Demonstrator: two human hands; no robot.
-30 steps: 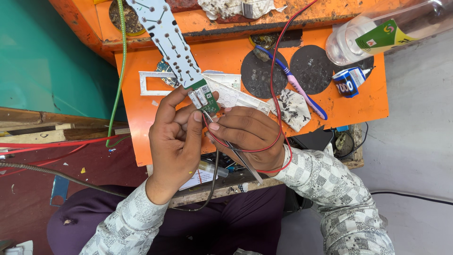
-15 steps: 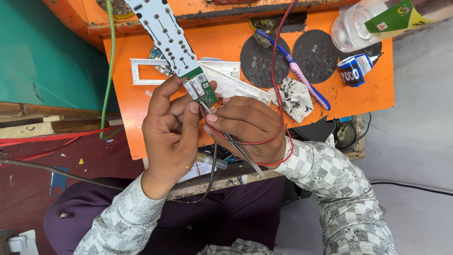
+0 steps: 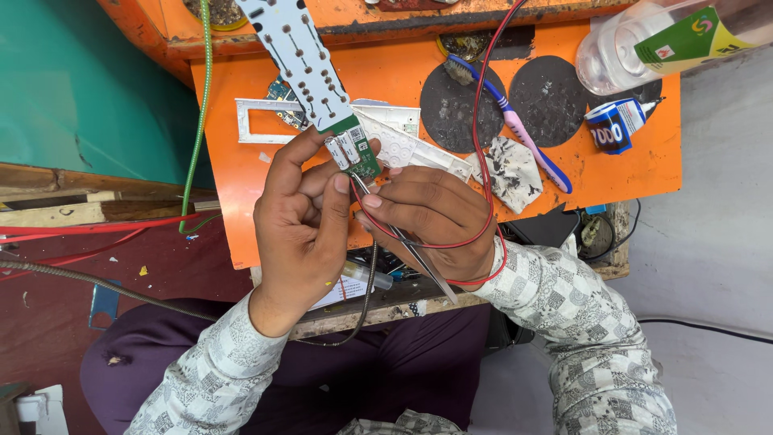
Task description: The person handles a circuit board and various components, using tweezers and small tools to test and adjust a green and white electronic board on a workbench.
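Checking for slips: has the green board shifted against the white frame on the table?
No. The green board sits just right of the white frame, as before.

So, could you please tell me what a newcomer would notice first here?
At centre, the left hand holds a long white circuit strip with a green end, while the right hand works slim metal tweezers against it. Both hover above a bright orange work board.

two hands (image 3: pixel 302 217), one toothbrush (image 3: pixel 515 129), two dark discs (image 3: pixel 451 105), one bottle (image 3: pixel 644 44)
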